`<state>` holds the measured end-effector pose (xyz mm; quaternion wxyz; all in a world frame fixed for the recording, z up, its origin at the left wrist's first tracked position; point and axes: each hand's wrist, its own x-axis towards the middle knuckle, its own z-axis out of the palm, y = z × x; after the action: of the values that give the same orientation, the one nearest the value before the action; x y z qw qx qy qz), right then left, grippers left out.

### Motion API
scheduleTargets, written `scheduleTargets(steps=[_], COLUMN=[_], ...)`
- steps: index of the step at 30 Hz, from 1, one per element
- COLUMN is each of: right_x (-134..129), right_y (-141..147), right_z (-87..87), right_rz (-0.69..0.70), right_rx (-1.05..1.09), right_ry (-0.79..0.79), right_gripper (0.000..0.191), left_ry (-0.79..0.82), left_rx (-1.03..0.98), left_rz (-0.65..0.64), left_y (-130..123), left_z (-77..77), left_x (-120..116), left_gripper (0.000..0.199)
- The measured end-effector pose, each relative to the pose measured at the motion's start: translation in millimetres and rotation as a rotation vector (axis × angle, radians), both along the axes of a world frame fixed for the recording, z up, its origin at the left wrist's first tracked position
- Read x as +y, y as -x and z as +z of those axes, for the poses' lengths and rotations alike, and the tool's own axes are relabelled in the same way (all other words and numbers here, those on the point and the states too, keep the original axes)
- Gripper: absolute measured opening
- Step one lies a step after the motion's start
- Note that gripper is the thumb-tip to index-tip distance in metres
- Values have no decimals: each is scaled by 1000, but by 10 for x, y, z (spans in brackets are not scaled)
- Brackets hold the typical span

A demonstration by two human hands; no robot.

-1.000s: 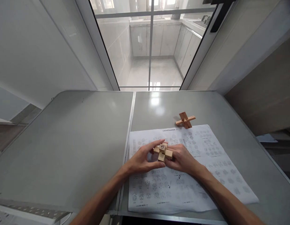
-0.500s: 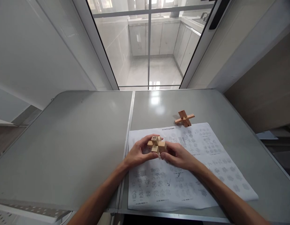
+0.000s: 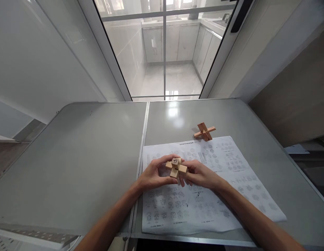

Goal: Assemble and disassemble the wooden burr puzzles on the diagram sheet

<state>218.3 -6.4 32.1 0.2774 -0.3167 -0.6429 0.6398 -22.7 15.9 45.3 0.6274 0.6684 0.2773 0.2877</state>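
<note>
A pale wooden burr puzzle [image 3: 175,167] of crossed blocks is held above the printed sheet, a dark mark on its raised top block. My left hand [image 3: 157,173] grips it from the left, thumb at the near block and fingers round the far side. From the right, my right hand [image 3: 199,173] has its fingers closed on the right-hand blocks. Parts of the fingers behind and under the puzzle are hidden. The printed sheet [image 3: 211,209] lies under both hands, covered in small grey diagrams.
A second, reddish-brown wooden cross puzzle [image 3: 204,131] rests on the grey table [image 3: 99,157] beyond the sheet's top edge. A metal seam [image 3: 143,132] runs down the table left of the paper. Past the far edge stands a glass-paned door [image 3: 164,52].
The pale puzzle has turned and tipped slightly in my hands, moving a little toward me. My right fingers have shifted, some now showing below it. The whole view has drifted slightly.
</note>
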Motion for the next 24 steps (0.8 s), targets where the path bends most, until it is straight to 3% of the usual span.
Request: scheduleTargets(steps=[6, 15, 20, 24], right_x=[-36, -53, -43, -38], right_y=[36, 108, 88, 45], right_z=[-29, -146, -126, -164], right_rz=[-86, -465, -494, -413], right_rx=[-37, -74, -120, -86], right_ry=[-45, -131, -269, -212], right_gripper=[29, 14, 11, 6], left_ry=[-98, -316, -416, -427], left_rx=[27, 148, 174, 155], left_rz=[34, 310, 348, 291], left_y=[-17, -108, -111, -98], left_z=[20, -76, -101, -100], left_x=[-22, -101, -119, -110], left_gripper=[67, 67, 68, 70])
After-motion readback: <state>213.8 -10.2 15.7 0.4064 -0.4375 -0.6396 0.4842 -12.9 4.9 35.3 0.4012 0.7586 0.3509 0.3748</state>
